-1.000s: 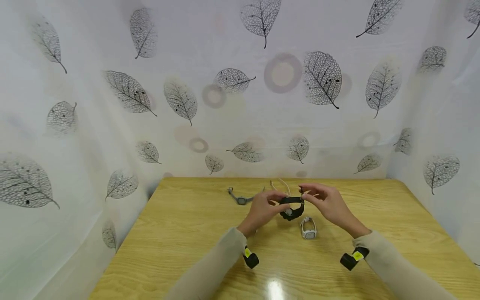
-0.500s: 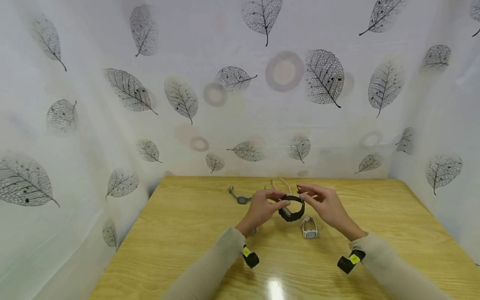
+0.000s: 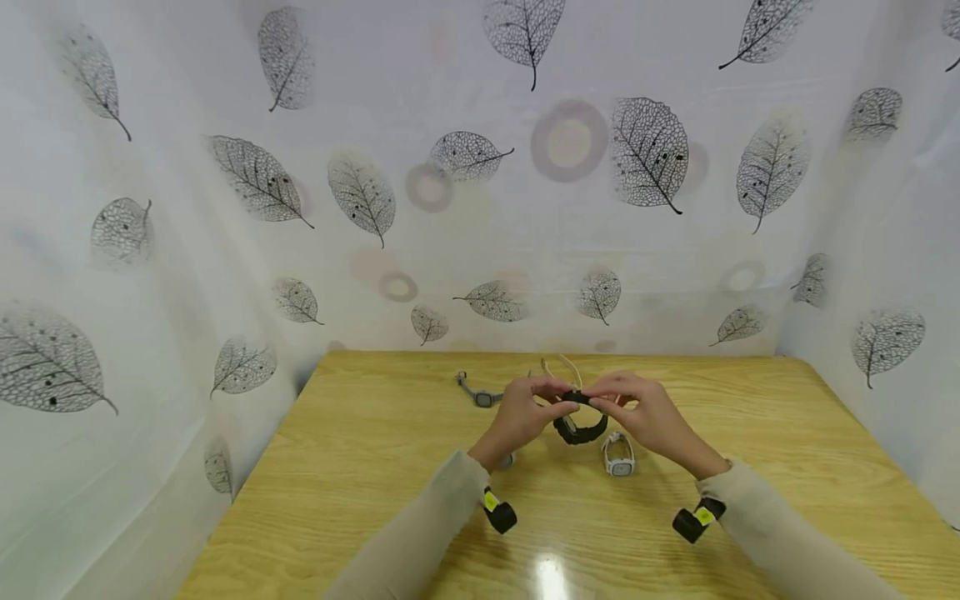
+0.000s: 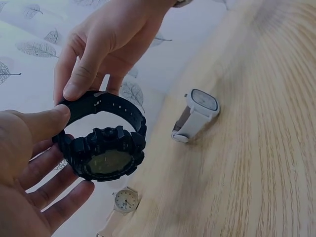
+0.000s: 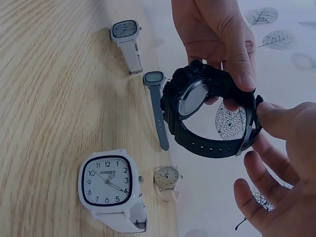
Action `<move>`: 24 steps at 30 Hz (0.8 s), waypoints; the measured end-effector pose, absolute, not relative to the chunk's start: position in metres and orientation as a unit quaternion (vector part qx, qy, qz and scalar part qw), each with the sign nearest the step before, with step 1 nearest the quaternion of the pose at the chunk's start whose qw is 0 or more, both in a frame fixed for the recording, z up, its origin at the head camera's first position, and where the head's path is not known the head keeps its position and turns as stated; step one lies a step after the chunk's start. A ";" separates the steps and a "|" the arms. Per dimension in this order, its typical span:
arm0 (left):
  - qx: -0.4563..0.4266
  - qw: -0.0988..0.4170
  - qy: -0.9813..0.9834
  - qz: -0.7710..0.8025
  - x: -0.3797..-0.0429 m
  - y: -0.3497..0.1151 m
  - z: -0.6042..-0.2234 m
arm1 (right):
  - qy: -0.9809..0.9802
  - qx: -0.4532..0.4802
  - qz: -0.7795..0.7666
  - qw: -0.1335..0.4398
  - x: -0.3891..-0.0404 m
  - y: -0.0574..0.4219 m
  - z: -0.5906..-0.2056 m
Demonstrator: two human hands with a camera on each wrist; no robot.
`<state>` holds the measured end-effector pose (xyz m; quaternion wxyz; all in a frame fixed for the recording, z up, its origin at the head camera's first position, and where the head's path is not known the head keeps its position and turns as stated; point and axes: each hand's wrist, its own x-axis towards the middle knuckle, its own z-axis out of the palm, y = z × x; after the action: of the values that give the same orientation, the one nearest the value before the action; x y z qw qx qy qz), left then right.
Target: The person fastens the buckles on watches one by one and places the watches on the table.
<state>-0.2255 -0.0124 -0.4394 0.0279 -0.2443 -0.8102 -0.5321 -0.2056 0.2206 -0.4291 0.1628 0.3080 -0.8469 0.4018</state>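
A black digital wristwatch (image 3: 581,433) is held above the table in both hands, its strap looped round into a ring. My left hand (image 3: 521,421) pinches the strap between thumb and fingers, as the left wrist view shows with the watch face (image 4: 109,162) turned downward. Close beside it, my right hand (image 3: 648,417) pinches the same strap near the metal buckle (image 5: 245,140). The fingertips of the two hands nearly meet at the top of the loop. Just below them on the table stands a white square-faced watch (image 3: 619,467).
On the wooden table (image 3: 360,483), a grey-strapped watch (image 3: 483,399) lies at back left. A round-faced pale watch (image 5: 167,177) lies beyond the hands. Another white watch (image 5: 126,32) is partly hidden by the left wrist in the head view. A leaf-printed curtain (image 3: 465,233) hangs behind.
My right hand has moved left and slightly down along the strap, toward the left fingers. The strap end that stuck up between its fingers is now down at the loop. The left hand stays nearly still.
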 end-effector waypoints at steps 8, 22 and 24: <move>-0.254 0.038 -0.808 -0.530 -0.226 -0.013 -0.442 | -0.847 0.327 0.384 0.168 -0.208 0.219 -0.433; -0.230 0.030 -0.801 -0.552 -0.227 -0.017 -0.444 | -0.854 0.269 0.424 0.135 -0.204 0.219 -0.439; -0.227 0.029 -0.799 -0.555 -0.228 -0.018 -0.445 | -0.856 0.253 0.434 0.121 -0.203 0.222 -0.441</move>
<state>-0.2285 -0.0181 -0.4450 0.0289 -0.2268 -0.7995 -0.5555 -0.2032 0.2217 -0.4409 0.1206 0.2535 -0.8563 0.4336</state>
